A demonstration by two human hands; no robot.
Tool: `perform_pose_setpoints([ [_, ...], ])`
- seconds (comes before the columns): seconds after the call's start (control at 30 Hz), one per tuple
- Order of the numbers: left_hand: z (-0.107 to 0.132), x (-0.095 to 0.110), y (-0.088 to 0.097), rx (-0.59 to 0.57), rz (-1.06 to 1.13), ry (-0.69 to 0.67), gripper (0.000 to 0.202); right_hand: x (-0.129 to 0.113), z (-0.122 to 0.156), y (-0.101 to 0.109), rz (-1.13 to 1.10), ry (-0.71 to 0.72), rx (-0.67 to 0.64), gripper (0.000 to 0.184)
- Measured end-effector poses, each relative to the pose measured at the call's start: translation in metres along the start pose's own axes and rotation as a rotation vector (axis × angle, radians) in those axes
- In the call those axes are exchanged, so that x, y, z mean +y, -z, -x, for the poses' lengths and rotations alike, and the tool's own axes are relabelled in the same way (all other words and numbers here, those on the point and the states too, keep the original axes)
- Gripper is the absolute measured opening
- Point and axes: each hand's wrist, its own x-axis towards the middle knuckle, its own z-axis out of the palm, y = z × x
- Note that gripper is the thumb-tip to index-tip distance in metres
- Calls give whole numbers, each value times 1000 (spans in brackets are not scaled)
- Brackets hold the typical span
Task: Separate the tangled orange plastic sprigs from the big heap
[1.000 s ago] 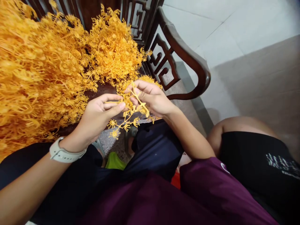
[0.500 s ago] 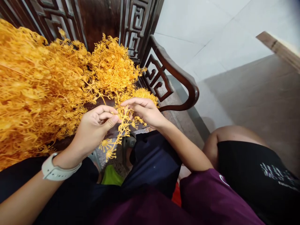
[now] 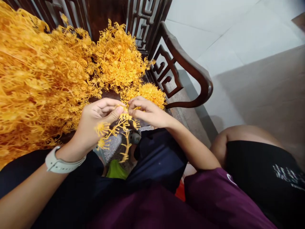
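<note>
My left hand [image 3: 91, 125], with a white watch at the wrist, pinches an orange plastic sprig [image 3: 119, 133] between thumb and fingers. My right hand [image 3: 147, 112] grips the same sprig from the other side, fingertips almost touching the left thumb. The sprig's branched tips hang down below both hands, over my lap. Just behind the hands lies a big heap of the same orange sprigs [image 3: 47, 79] on a dark wooden bench.
The bench's carved wooden armrest [image 3: 190, 76] curves to the right of my hands. A pale tiled floor [image 3: 238, 38] lies beyond it. Another person's bare knee and black shorts [image 3: 250, 152] sit at the right. A green object [image 3: 115, 170] shows between my legs.
The hands have drawn closer together on the sprig, and its hanging branches have swung and spread lower. The view has shifted slightly.
</note>
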Motion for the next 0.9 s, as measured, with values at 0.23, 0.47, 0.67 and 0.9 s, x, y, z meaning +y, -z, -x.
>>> perform_pose_setpoints([
  [0.23, 2, 2, -3, 14, 125, 132, 24, -5, 4, -6, -194, 169, -31, 17],
  [0.47, 1, 1, -1, 33, 29, 44, 23, -15, 2, -14, -226, 188, -49, 37],
  [0.67, 0, 1, 0, -2, 42, 106, 22, -9, 2, -10, -178, 218, -40, 32],
  [0.9, 2, 0, 3, -16, -88, 22, 25, -9, 1, -8, -65, 285, -71, 22],
])
